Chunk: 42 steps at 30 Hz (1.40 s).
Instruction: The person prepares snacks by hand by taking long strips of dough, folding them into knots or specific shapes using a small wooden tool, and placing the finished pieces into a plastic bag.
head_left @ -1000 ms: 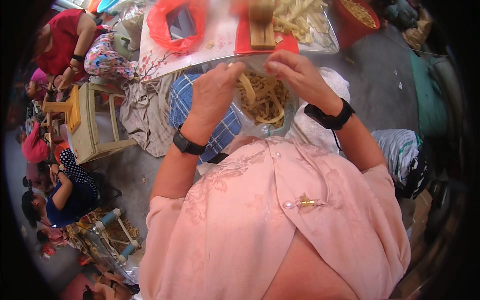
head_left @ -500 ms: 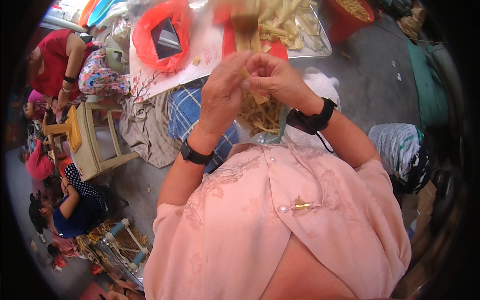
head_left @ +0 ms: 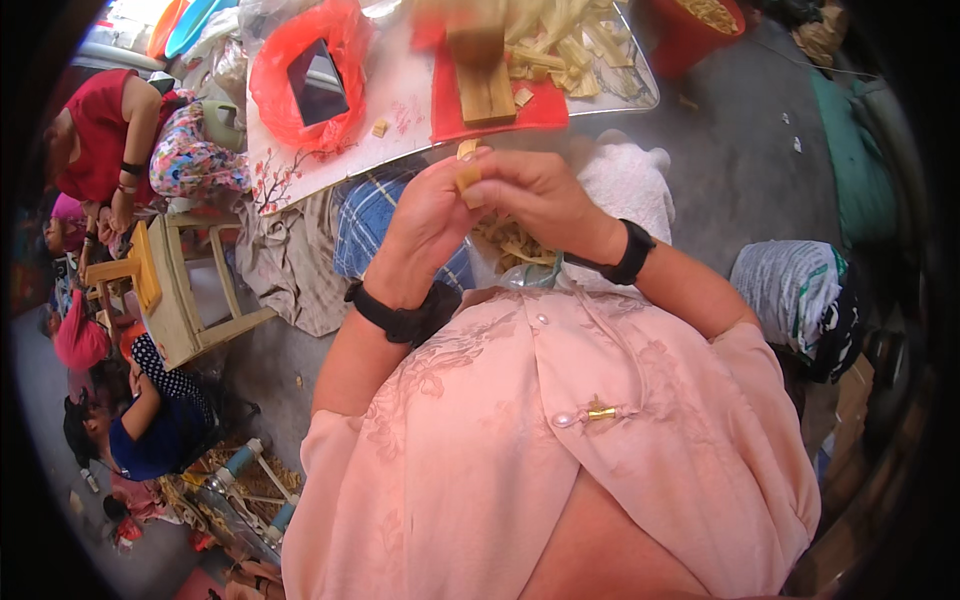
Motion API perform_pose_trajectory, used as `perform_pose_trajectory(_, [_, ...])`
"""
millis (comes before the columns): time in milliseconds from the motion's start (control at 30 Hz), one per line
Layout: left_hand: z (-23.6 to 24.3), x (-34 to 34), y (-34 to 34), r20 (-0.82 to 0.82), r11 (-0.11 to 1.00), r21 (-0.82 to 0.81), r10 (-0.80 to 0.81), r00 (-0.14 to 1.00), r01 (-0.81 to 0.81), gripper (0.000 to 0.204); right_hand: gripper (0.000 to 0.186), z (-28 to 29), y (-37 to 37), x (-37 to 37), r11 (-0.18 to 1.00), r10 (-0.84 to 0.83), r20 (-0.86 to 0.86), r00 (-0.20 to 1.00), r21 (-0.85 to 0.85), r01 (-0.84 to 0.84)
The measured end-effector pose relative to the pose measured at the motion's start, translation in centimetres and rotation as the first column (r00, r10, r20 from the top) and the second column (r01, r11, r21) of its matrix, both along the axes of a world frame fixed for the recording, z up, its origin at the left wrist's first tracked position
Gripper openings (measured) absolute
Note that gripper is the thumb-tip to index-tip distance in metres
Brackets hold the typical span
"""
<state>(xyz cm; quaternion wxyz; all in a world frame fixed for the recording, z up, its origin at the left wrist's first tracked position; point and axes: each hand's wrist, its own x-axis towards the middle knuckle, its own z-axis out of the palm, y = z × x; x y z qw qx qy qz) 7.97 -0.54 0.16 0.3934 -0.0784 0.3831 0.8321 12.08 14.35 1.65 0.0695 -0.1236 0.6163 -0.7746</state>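
Note:
My left hand (head_left: 425,215) and my right hand (head_left: 540,200) meet just below the table's front edge, fingers closed around a short pale-yellow strip (head_left: 468,176). A bag of similar curled pieces (head_left: 515,243) sits in my lap, partly covered by my hands, between a blue checked cloth (head_left: 360,225) and a white fluffy cloth (head_left: 625,190). On the table (head_left: 395,150) beyond, a wooden block (head_left: 485,95) stands on a red mat (head_left: 540,115), with loose pale strips (head_left: 570,55) to its right.
A red plastic bag (head_left: 275,95) holds a phone (head_left: 318,82). A red bucket of pieces (head_left: 675,40) is at back right. Several other people, one in red (head_left: 95,130), sit at left beside a wooden stool (head_left: 215,330). Bundled sacks (head_left: 785,280) lie at right.
My hands have come together and shifted slightly left, my right hand closing over the strip that hung between them. The table and surroundings have shifted in view.

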Motion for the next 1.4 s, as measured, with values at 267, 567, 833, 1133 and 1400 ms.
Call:
perform_pose_trajectory(267, [-0.3, 1.7, 0.7, -0.112, 0.953, -0.213, -0.243, 0.963, 0.216, 0.015, 0.022, 1.0, 0.3, -1.8, 0.981, -0.152, -0.136, 0.979, 0.099, 0.166])
perform_pose_trajectory(567, [1.6, 1.1, 0.4, -0.967, 0.641, -0.185, -0.255, 0.021, -0.745, 0.037, 0.017, 0.8, 0.9, -1.6, 0.926, 0.155, 0.35, 0.924, -0.379, -0.011])
perform_pose_trajectory(833, [1.8, 0.5, 0.2, -0.955, 0.656, -0.258, -0.283, 0.086, -0.709, 0.017, 0.015, 2.8, 0.5, -0.2, 0.815, -0.068, -0.486, 0.871, 0.477, 0.329])
perform_pose_trajectory(1133, [2.9, 0.9, -0.3, -0.757, 0.904, -0.295, -0.023, 0.653, -0.31, 0.014, 0.017, 2.0, 1.9, -1.2, 0.959, -0.13, -0.254, 0.958, 0.215, 0.187])
perform_pose_trajectory(1400, [1.6, 1.1, 0.4, -0.76, 0.888, -0.2, 0.125, 0.638, -0.413, 0.021, 0.018, 2.7, 2.1, -1.7, 1.0, -0.007, 0.229, 0.973, 0.012, 0.005])
